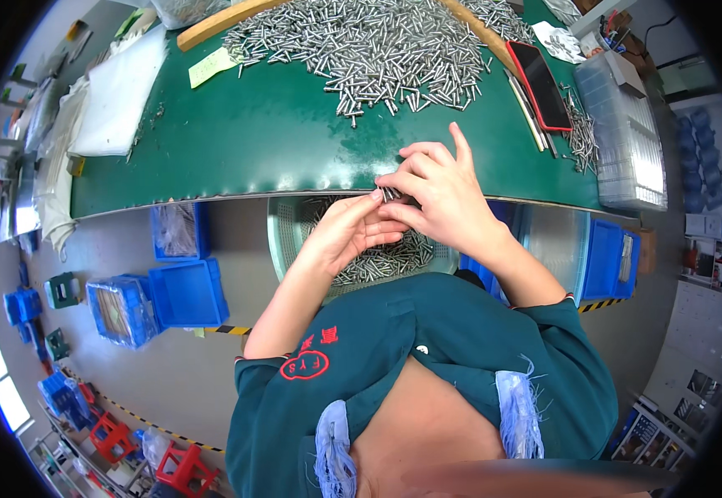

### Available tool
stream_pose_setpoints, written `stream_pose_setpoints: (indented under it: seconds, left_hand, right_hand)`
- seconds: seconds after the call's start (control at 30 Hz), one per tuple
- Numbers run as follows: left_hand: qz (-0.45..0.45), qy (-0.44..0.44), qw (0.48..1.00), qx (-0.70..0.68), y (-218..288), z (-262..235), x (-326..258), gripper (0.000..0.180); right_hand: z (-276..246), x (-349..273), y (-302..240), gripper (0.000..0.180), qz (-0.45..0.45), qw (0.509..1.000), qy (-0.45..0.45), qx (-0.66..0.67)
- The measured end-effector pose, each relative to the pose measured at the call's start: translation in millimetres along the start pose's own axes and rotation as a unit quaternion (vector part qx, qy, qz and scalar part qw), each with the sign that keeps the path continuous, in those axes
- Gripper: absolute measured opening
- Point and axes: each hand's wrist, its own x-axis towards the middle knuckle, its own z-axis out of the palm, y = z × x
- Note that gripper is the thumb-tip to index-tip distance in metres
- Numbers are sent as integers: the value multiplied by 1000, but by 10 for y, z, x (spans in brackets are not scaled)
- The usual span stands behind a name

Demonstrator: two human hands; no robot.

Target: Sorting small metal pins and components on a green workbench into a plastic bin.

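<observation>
My left hand (351, 227) and my right hand (442, 189) meet at the front edge of the green table, above a basket. Between them is a small bunch of short metal pins (391, 194). The left thumb and fingertips press at one side of the bunch, with the palm turned up and the fingers curled. My right thumb and fingers close round its other side, one finger sticking up. The light green basket (278, 241) below holds many similar pins (390, 259). Farther back on the table lies a large heap of pins (386, 54).
Wooden strips (226, 22) border the heap, with a yellow-green paper slip (213, 66) beside it. To the right are a red-edged phone (541, 87), thin sticks (527, 109), a small pin pile (579, 137) and clear plastic trays (622, 133). White sheets (120, 95) lie left. Blue bins (188, 295) stand below.
</observation>
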Motion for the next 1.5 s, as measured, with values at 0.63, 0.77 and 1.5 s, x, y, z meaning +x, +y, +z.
stream_pose_setpoints:
  seconds: [0.63, 0.77, 1.5]
  left_hand:
    - [147, 44, 950, 271, 64, 241, -142, 24]
    - [154, 43, 953, 257, 78, 245, -149, 25]
    - [162, 53, 943, 287, 118, 238, -153, 22]
  right_hand:
    - [-107, -40, 76, 20, 72, 964, -14, 254]
    - [-129, -26, 52, 19, 141, 926, -38, 348]
    - [-59, -43, 78, 26, 197, 875, -49, 440]
